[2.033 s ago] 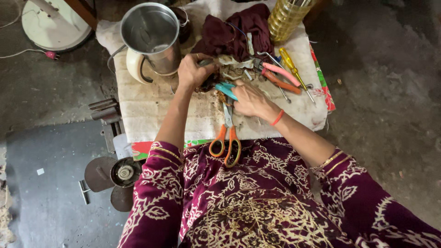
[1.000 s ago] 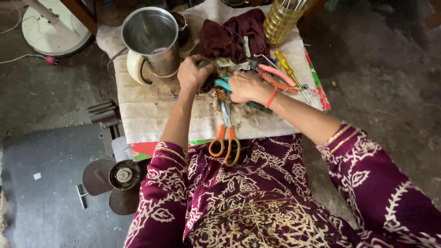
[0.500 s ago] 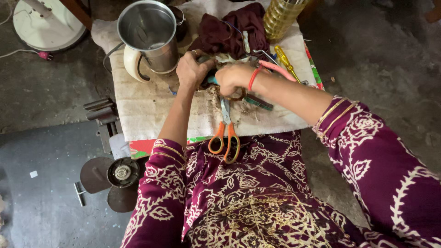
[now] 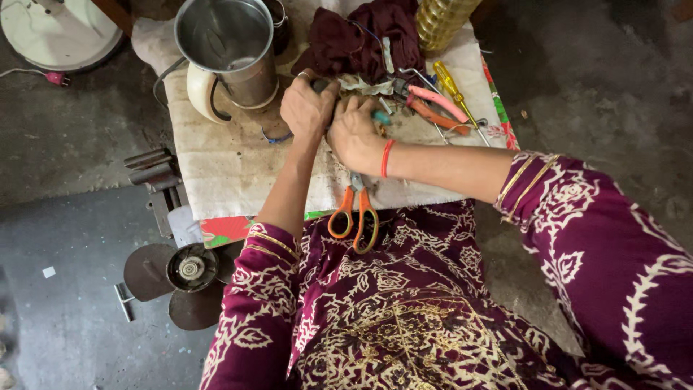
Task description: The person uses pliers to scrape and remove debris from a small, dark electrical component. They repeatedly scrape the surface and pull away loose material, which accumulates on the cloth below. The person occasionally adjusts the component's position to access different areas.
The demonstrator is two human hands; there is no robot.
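While both hands (image 4: 332, 119) clasp it, a small dark part (image 4: 320, 84) lies between them.

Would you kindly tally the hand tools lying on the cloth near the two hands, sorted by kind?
Scissors with orange handles: 1
Pliers with pink and orange grips: 1
Yellow-handled screwdriver: 1
Total: 3
A teal-tipped item beside the right hand is too hidden to class.

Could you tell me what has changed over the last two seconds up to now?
The right hand moved left across the cloth-covered table until it met the left hand; both now close on a small dark part, with a teal-handled tool beside them. The scissors, steel jar, pliers and yellow screwdriver stayed put.
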